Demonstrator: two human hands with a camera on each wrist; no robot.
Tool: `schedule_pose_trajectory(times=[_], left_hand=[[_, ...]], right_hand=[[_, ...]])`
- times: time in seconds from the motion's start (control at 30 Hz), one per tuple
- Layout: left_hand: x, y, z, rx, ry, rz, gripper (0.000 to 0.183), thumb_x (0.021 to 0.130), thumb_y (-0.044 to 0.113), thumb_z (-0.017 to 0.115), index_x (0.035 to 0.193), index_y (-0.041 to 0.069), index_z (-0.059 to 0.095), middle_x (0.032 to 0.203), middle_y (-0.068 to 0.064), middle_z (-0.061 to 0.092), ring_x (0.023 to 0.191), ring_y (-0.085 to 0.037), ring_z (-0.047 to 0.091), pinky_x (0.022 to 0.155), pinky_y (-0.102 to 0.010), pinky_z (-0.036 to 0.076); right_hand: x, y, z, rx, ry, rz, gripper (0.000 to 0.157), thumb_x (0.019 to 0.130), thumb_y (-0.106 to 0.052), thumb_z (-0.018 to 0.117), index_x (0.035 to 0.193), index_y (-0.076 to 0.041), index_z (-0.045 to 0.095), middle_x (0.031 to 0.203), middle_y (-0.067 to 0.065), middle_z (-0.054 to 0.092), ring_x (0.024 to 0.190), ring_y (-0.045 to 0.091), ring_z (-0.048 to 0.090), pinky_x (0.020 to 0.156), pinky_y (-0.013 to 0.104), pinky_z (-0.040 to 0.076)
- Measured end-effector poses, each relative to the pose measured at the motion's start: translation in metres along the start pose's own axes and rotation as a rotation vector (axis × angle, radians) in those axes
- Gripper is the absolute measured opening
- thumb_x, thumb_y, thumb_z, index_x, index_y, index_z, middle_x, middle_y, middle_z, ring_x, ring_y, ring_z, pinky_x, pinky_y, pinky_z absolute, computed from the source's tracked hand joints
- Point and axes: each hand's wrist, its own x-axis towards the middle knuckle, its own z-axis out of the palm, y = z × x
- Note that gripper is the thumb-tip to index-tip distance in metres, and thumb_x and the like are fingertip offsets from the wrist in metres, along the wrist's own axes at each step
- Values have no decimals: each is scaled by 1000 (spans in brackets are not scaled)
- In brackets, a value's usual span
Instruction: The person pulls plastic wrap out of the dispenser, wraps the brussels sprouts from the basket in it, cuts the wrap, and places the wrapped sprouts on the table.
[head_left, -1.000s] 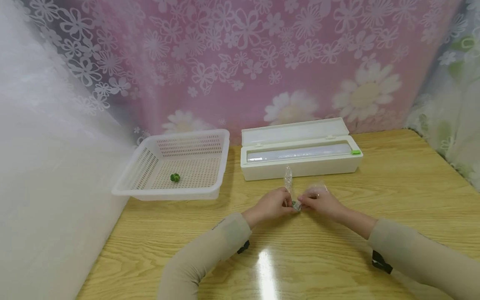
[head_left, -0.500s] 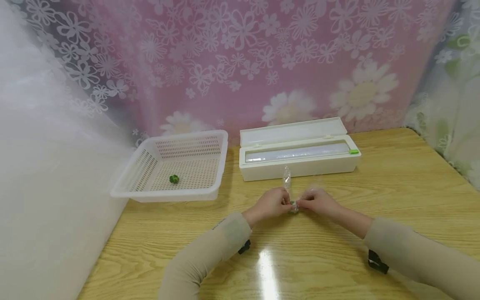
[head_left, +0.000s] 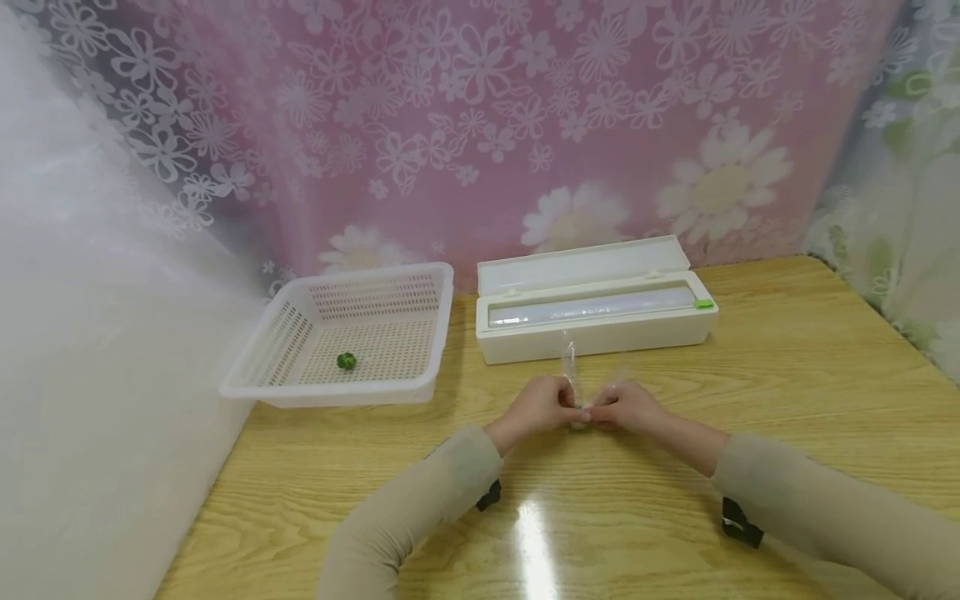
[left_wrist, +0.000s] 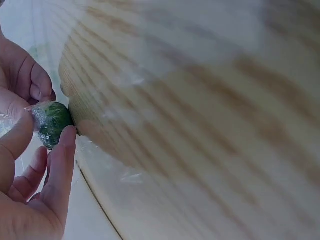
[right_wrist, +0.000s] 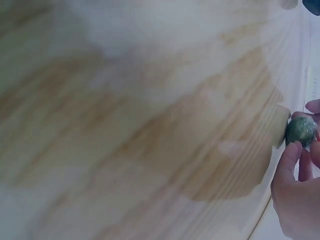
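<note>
A small round green broccoli floret (left_wrist: 56, 120), wrapped in clear cling film, sits low over the table between both hands. My left hand (head_left: 540, 406) pinches it from the left with thumb and fingers. From the right, my right hand (head_left: 632, 407) pinches the film at the floret, its fingertips meeting the left thumb. A clear tail of cling film (head_left: 570, 358) stands up beside the left fingers. In the right wrist view the wrapped floret (right_wrist: 301, 131) shows between the fingers of both hands. Most of it is hidden by fingers in the head view.
A white perforated basket (head_left: 330, 390) at the left holds one unwrapped broccoli floret (head_left: 346, 361). Behind the hands stands a long white cling film dispenser (head_left: 600, 340) with its lid up, a film roll (head_left: 592, 308) inside and a green slider (head_left: 703, 304). A floral curtain hangs behind the wooden table (head_left: 615, 517).
My right hand has moved left, closer to the left hand, and the fingertips now meet over the floret. The film tail stays up; the head view has shifted slightly.
</note>
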Motion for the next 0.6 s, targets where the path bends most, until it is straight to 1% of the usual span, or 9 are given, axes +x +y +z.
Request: schedule_pose_trajectory(times=[0.03,0.1,0.17,0.27,0.33,0.4,0.47,0.53,0.6], left_hand=[[0,0,0,19,7,-2,28,73,32,71,67,12,53,61,6,50,53,-6,42,47,-18,36],[0,-1,1,44,19,-4,28,73,32,72,66,13,52,60,6,49,53,-6,41,47,-17,35],[0,-2,1,51,27,-11,28,73,32,72,66,13,52,60,6,49,53,-6,41,47,-17,35],[-1,-2,-1,26,26,-29,28,72,31,73,66,12,53,60,6,50,53,-6,42,47,-18,35],[-2,-3,-2,12,24,-35,28,72,30,73,66,12,53,60,5,51,53,-6,42,47,-18,36],[-4,-3,-3,-5,19,-39,27,72,29,73,66,12,54,60,5,51,53,-6,43,47,-18,36],[-5,-4,-4,-23,12,-39,26,72,28,73,66,11,54,61,5,52,53,-6,43,47,-18,36],[-7,-5,-5,-47,3,-47,25,72,26,73,67,11,55,62,5,53,54,-6,44,47,-18,37],[-9,-5,-7,-69,-2,-56,24,73,24,73,68,10,55,64,4,53,55,-6,44,48,-18,38]], right_hand=[[0,-1,0,38,-13,10,16,78,-8,65,79,8,66,80,7,63,70,11,56,61,25,49],[0,-3,0,118,-35,22,20,79,-5,63,89,13,62,82,9,61,71,14,58,63,28,50],[-1,-5,-1,184,-53,24,29,80,-4,60,100,16,56,89,15,59,74,19,60,65,32,51],[0,-9,-3,187,-46,2,36,81,-10,60,105,16,53,108,21,52,82,22,58,67,34,50],[0,-12,-4,171,-26,-15,38,83,-14,60,107,14,54,114,24,51,84,23,58,67,35,50],[0,-14,-3,175,4,-7,35,84,-17,60,104,12,55,112,22,54,83,20,57,68,34,50],[0,-14,-2,197,28,16,34,85,-15,59,106,12,53,102,20,58,79,19,58,68,34,50],[0,-14,-1,189,54,39,30,85,-13,58,100,12,54,92,16,60,73,17,58,66,31,50],[0,-13,1,168,61,48,26,85,-10,58,96,13,56,87,12,59,71,15,57,64,29,50]])
